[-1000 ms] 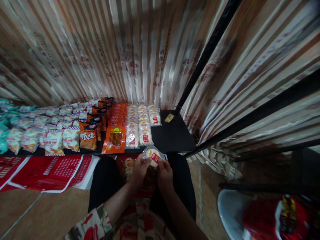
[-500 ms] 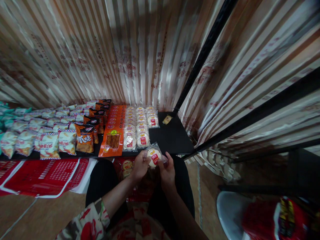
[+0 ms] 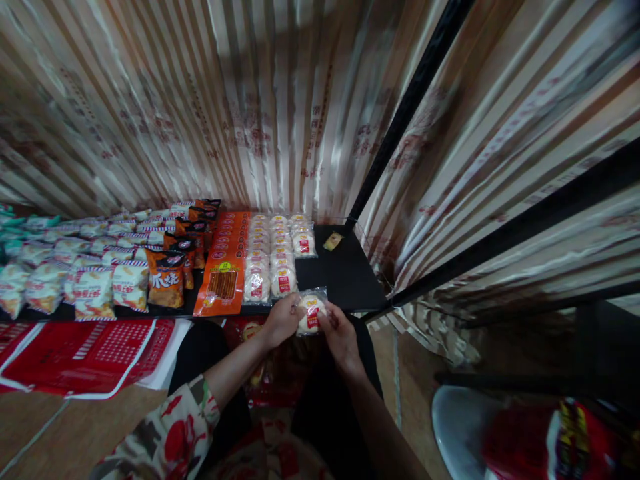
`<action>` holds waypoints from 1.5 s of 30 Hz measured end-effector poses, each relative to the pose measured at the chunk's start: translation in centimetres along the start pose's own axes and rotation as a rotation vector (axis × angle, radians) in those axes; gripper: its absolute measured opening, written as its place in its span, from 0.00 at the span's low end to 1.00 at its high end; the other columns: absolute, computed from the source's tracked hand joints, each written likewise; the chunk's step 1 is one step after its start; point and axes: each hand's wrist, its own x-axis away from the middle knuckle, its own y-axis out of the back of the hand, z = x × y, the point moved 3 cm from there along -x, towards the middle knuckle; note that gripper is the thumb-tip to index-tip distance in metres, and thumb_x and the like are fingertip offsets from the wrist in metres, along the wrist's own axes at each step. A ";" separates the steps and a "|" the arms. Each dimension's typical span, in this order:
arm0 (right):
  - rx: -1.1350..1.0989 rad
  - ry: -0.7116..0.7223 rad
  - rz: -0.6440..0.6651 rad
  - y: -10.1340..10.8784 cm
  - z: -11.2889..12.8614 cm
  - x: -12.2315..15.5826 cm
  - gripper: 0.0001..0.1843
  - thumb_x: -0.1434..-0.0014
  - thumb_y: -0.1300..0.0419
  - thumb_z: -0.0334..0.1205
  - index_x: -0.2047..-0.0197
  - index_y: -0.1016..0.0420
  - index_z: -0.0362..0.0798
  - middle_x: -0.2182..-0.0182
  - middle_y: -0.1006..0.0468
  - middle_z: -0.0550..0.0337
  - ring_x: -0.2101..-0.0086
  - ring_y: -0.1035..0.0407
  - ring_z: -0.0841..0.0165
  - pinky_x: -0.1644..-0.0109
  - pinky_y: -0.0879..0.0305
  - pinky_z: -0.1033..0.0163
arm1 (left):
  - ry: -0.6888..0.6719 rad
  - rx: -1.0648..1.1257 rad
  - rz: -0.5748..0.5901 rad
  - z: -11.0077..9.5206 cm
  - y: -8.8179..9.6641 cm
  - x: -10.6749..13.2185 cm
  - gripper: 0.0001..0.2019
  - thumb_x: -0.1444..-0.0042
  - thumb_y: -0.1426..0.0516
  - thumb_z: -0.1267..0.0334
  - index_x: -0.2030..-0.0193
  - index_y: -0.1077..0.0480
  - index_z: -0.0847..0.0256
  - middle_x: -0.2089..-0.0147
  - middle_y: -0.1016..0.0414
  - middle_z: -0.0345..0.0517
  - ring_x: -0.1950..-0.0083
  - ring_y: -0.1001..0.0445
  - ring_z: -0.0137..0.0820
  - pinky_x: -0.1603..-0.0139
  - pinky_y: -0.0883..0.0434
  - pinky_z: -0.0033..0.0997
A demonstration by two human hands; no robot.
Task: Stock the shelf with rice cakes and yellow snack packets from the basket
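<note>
Between my two hands, just off the front edge of the black shelf (image 3: 345, 277), is a clear packet of round white crackers (image 3: 311, 313) with a red label. My left hand (image 3: 281, 321) pinches its left side, and my right hand (image 3: 341, 337) grips its right side with the thumb on the front. Rows of matching cracker packets (image 3: 284, 275) lie on the shelf beyond, the right-hand row shorter than the other two. To their left is an orange pack of brown sticks (image 3: 223, 283). Below my hands, partly hidden, a red bag (image 3: 280, 383) rests between my knees.
Orange snack bags (image 3: 166, 279) and white snack bags (image 3: 94, 292) stand in rows on the left. One small yellow packet (image 3: 333, 240) lies near the shelf's back right corner. A black post (image 3: 395, 143) rises there, before a striped curtain (image 3: 280, 100). Red bags (image 3: 100, 350) are below left.
The cracker packet has turned more upright and shifted slightly right, still in both hands. My right hand has moved a little to the right and its fingers have closed in on the packet.
</note>
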 end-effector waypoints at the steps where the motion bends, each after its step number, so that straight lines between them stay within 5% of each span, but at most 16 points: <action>1: 0.009 0.003 0.012 0.1 0.1 -0.1 0.21 0.57 0.36 0.47 0.59 0.28 0.50 0.64 0.21 0.59 0.64 0.27 0.62 0.60 0.31 0.60 | -0.011 -0.018 0.004 -0.2 0.0 -0.2 0.05 0.53 0.44 0.64 0.69 0.31 0.62 0.74 0.31 0.37 0.72 0.34 0.25 0.69 0.36 0.23; 12: -0.020 0.018 0.008 0.6 0.8 -3.5 0.20 0.62 0.35 0.48 0.65 0.29 0.49 0.70 0.22 0.61 0.69 0.28 0.65 0.62 0.33 0.61 | -0.020 -0.190 -0.209 -1.6 -0.7 -2.2 0.08 0.53 0.45 0.66 0.64 0.31 0.59 0.73 0.30 0.38 0.70 0.32 0.28 0.65 0.34 0.27; 17: 0.011 0.057 -0.017 1.3 1.1 -6.4 0.21 0.65 0.33 0.48 0.67 0.29 0.48 0.73 0.23 0.62 0.71 0.29 0.67 0.62 0.33 0.61 | -0.038 -0.123 -0.290 -1.5 -1.7 -3.1 0.18 0.54 0.45 0.70 0.53 0.33 0.61 0.60 0.26 0.47 0.61 0.28 0.32 0.55 0.32 0.32; 24: 0.064 0.096 -0.040 1.5 0.8 -10.0 0.20 0.65 0.33 0.48 0.68 0.29 0.47 0.74 0.23 0.62 0.70 0.30 0.67 0.64 0.34 0.62 | -0.174 -0.381 -0.276 -0.5 -4.1 -3.9 0.25 0.52 0.49 0.72 0.44 0.38 0.70 0.41 0.38 0.60 0.38 0.41 0.42 0.36 0.45 0.42; 27: 0.073 0.104 -0.018 1.3 0.6 -11.2 0.20 0.63 0.34 0.48 0.67 0.28 0.47 0.73 0.23 0.61 0.70 0.30 0.67 0.63 0.34 0.62 | -0.172 -0.386 -0.252 -0.1 -4.7 -4.2 0.29 0.54 0.49 0.73 0.41 0.42 0.69 0.35 0.45 0.58 0.33 0.50 0.43 0.33 0.51 0.44; 32: 0.082 0.108 -0.037 1.0 0.2 -12.9 0.20 0.64 0.35 0.49 0.67 0.28 0.47 0.73 0.23 0.62 0.70 0.31 0.68 0.64 0.35 0.63 | -0.177 -0.375 -0.205 0.1 -5.5 -4.9 0.34 0.55 0.49 0.72 0.37 0.47 0.67 0.31 0.54 0.54 0.31 0.57 0.41 0.31 0.54 0.42; 45: 0.244 0.240 -0.049 -0.6 0.5 -17.1 0.18 0.60 0.38 0.47 0.66 0.26 0.46 0.72 0.26 0.62 0.72 0.33 0.70 0.62 0.37 0.63 | -0.124 -0.454 -0.172 0.0 -5.8 -8.0 0.36 0.57 0.50 0.75 0.37 0.48 0.76 0.32 0.53 0.62 0.31 0.58 0.43 0.31 0.55 0.42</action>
